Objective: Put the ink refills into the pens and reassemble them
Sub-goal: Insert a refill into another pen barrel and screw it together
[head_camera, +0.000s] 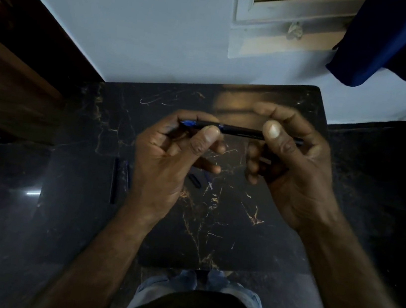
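With the left hand (170,154) and right hand (291,166) both clamped on one pen (241,131) above the bench (211,233), a misaligned twist could jam its halves.

Glossy black marble tabletop (213,220) (gold-veined), plastic pen (241,131).

No text can be read; faint print on the pen (241,131) barrel is too blurred.

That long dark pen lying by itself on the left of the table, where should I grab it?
Pinch the long dark pen around its middle, coming from above. It lies flat on the black marble table, lengthwise away from you, clear of the left hand.
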`<state>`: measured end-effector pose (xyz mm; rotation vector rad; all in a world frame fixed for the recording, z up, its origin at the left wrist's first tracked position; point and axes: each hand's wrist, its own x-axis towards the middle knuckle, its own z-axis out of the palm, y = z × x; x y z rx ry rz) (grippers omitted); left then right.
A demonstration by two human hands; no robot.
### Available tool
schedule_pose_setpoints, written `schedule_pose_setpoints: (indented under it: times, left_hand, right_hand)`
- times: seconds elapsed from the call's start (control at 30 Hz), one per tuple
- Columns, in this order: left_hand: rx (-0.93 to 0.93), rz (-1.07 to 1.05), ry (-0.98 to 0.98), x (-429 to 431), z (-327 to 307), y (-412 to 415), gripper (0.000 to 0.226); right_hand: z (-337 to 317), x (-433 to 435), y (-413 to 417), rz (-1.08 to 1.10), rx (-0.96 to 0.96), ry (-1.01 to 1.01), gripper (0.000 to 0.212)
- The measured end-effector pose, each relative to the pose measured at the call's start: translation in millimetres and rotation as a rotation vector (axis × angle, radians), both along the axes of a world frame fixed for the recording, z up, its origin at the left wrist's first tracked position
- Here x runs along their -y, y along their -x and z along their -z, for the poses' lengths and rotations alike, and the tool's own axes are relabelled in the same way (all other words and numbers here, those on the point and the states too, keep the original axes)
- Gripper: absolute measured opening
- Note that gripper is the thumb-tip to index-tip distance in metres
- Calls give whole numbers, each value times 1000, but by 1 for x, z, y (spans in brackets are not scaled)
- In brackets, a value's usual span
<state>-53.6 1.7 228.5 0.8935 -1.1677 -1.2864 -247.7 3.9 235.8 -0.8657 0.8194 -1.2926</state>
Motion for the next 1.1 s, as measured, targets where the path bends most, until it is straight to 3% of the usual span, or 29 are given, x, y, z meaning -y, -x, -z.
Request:
schedule_pose_setpoints:
  times: [0.2,0.37,0.6,0.73,0.97,1.1]
  left_hand:
    - [-11,-40,-7,0,-3,-11,14]
    - [-6,-69,-24,-6,-2,-12,15]
    - [18,-100,15,-10,-7,-10,14]
    - [19,-115,11,-11,-6,-4,15]
    - [77,-115,49,-13,-1,2,12]
    - [90,-98,60,-13,2,1,16]
  right_hand:
    - [3,3,4,2,-108,173,12]
    - [8,9,3,-9,-281,182,40]
    - [-1,14,10,-82,-185,266,15]
    - [0,15,14,-60,-324,253,35]
    - [1,16,20,-121,-308,292,12]
    - [3,17,20,-84,-446,277,39]
